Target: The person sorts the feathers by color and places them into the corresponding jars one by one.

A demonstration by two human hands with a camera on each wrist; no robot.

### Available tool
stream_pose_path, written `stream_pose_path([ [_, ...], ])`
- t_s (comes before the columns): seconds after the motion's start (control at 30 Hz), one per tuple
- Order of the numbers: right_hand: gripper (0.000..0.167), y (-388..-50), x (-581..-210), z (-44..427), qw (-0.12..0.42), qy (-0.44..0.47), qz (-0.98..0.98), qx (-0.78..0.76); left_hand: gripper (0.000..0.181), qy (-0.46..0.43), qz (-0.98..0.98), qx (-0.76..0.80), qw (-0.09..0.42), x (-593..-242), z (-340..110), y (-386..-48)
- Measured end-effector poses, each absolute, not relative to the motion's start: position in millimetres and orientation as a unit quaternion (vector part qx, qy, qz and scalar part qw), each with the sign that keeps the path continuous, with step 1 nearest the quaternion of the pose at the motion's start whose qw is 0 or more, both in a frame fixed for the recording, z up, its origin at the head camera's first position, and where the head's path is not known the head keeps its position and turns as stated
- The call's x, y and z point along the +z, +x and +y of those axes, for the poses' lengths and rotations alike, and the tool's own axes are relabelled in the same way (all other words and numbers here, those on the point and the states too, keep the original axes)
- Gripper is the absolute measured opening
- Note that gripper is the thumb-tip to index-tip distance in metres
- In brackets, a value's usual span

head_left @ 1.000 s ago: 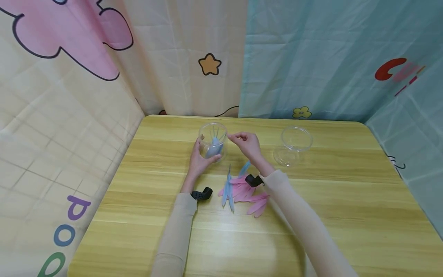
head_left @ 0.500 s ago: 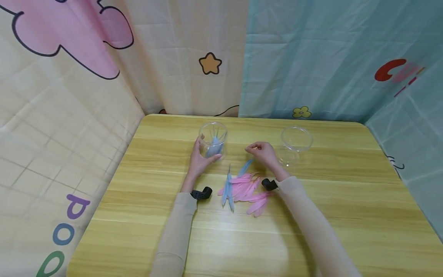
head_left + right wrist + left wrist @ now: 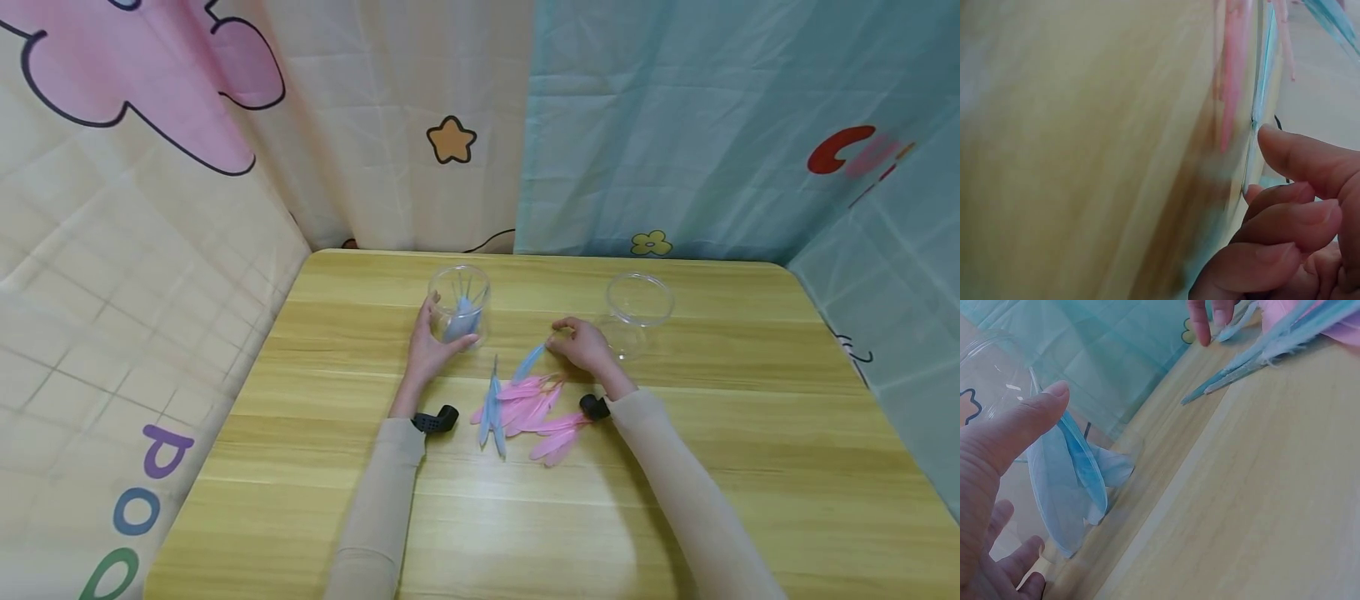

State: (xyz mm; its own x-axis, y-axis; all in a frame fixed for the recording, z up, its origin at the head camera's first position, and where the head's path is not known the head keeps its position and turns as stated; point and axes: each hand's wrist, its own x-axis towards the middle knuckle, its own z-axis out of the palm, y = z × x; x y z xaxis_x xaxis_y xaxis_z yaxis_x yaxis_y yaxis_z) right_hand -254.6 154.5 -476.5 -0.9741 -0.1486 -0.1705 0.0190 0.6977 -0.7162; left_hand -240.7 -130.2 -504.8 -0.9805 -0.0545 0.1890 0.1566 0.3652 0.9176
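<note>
Head view: left fingers [image 3: 425, 312] round clear cup [image 3: 477, 311]; right fingers [image 3: 567, 325] at blue feather [image 3: 529, 362], closure unclear; apparent pickup, next calling for a pinch.

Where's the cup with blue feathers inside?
In the head view, the left hand holds the cup near the table's far edge, left of the other clear cup.

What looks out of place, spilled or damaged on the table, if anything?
Nothing looks spilled or damaged. The only untidy spot is near the right hand, where loose blue feathers lie across pink feathers at different angles. The clear cup that the left hand holds stands upright and shows only blue ones inside.
</note>
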Motion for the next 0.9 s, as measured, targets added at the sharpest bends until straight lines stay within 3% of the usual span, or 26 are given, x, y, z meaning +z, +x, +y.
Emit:
stream_pose_path([
  [0.43,0.022,-246,-475,165,0.102,-0.048,0.924,-0.366,0.106,-0.034,-0.818,-0.567,0.096,-504,-129,-241],
  [0.9,0.014,-234,-477,179,0.134,-0.077,0.926,-0.344,0.106,-0.033,-0.822,-0.56,0.101,-506,-130,-241],
])
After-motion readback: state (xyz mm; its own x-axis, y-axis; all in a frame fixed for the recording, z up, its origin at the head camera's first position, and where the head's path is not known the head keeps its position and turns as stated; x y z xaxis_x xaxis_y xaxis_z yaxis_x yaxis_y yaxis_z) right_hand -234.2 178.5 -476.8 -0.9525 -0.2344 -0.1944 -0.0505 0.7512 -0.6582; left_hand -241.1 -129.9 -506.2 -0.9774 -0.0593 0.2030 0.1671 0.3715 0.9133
